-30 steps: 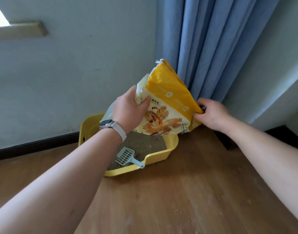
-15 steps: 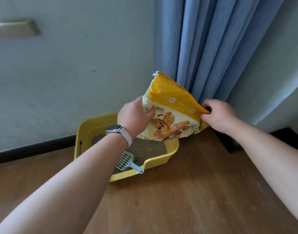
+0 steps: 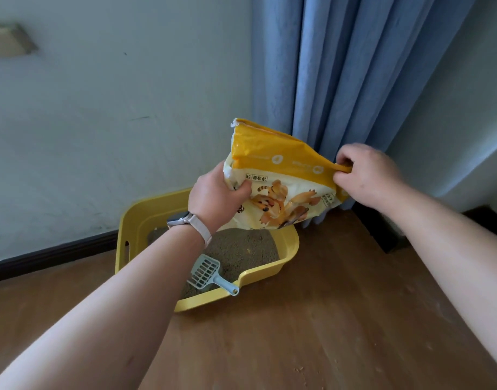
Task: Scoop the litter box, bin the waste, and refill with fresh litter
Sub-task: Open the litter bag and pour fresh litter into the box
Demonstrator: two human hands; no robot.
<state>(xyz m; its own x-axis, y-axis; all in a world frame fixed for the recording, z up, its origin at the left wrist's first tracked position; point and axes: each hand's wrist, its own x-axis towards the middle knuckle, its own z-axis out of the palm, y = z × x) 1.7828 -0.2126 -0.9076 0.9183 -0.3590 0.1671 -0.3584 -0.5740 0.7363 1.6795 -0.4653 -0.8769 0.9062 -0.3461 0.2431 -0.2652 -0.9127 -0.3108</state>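
Observation:
A yellow and white litter bag (image 3: 281,175) with a cartoon tiger hangs tilted over the back of the yellow litter box (image 3: 270,273). My left hand (image 3: 216,197), with a watch on the wrist, grips the bag's left side. My right hand (image 3: 365,173) pinches the bag's yellow right corner. Grey litter (image 3: 241,246) fills the box. A pale blue slotted scoop (image 3: 206,273) lies in the litter with its handle resting on the front rim. The bag's lower end is hidden behind my left hand.
The box stands on a wooden floor (image 3: 312,333) against a pale wall with a dark skirting board (image 3: 53,254). A blue curtain (image 3: 354,80) hangs right behind the bag. A few litter grains (image 3: 298,369) lie on the floor in front.
The bag has come down lower toward the box and turned more level. Both hands kept their grip and moved with it.

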